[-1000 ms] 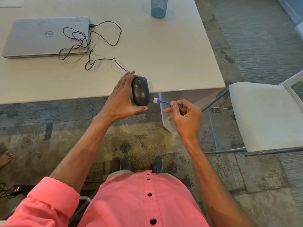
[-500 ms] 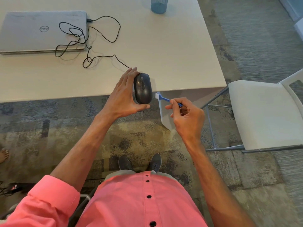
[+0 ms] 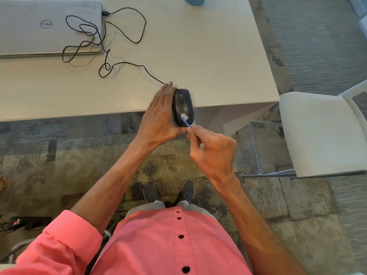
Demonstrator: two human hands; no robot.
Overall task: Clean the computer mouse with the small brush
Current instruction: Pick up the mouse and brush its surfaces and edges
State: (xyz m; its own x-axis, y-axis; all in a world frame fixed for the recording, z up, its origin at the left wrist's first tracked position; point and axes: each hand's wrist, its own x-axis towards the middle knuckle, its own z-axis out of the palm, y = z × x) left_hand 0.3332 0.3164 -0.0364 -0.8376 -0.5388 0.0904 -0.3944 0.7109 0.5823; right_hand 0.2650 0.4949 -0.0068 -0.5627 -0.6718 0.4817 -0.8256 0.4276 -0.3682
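Head view shows the left hand [image 3: 158, 120] gripping the black mouse [image 3: 183, 105] over the table [image 3: 218, 66] edge at 12 o'clock. At 3 o'clock of it, the right hand [image 3: 213, 150] pinches the small blue brush [image 3: 185, 119], bristles touching the mouse's near end.

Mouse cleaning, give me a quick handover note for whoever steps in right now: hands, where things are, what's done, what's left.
Left hand: holds the mouse up at the table edge, top side facing the camera.
Right hand: pinches the small brush, white bristles on the mouse's rear part.
Cable runs back to the closed laptop.
Done: brushing has begun at the rear.
Left: buttons, wheel, sides; the underside cannot be seen.
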